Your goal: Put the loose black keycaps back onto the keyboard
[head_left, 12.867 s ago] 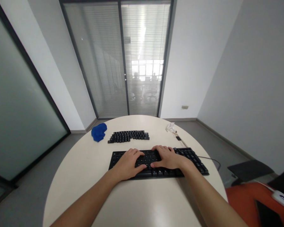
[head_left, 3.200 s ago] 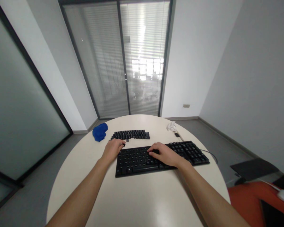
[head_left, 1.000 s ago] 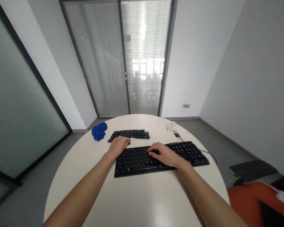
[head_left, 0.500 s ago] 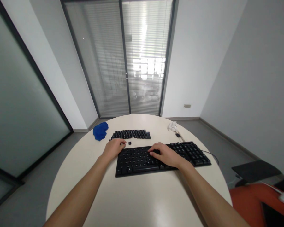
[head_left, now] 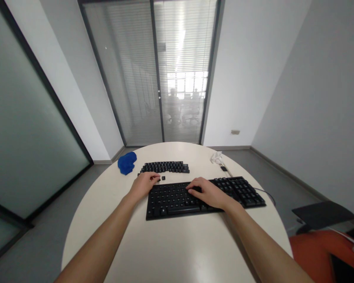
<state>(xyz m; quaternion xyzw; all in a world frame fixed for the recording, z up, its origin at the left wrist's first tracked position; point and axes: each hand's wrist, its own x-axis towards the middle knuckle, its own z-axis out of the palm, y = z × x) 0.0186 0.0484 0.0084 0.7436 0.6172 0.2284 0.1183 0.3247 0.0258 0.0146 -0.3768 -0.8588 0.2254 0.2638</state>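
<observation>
A black keyboard (head_left: 177, 202) lies on the table, its left and middle part stripped of most keycaps. Pinched at the fingertips of my left hand (head_left: 143, 184), just beyond the keyboard's upper left corner, is a small dark keycap (head_left: 158, 180). A single loose keycap (head_left: 163, 178) lies right beside those fingers. My right hand (head_left: 208, 192) rests over the middle of the keyboard, fingers bent and thumb apart from them; nothing shows between them. Behind the keyboard, loose black keycaps (head_left: 166, 167) stand in rows on the table.
A crumpled blue cloth (head_left: 126, 162) lies at the table's far left. At the far right are a white crumpled item (head_left: 216, 157) and a small black piece (head_left: 223, 168). A cable (head_left: 265, 192) runs off the keyboard's right side. An orange chair (head_left: 315, 251) stands right of the round table (head_left: 177, 251).
My left hand has shifted very slightly, and the dark keycap at its fingertips shows more clearly. My right hand stays in place on the keyboard. The whole view has moved a little.
</observation>
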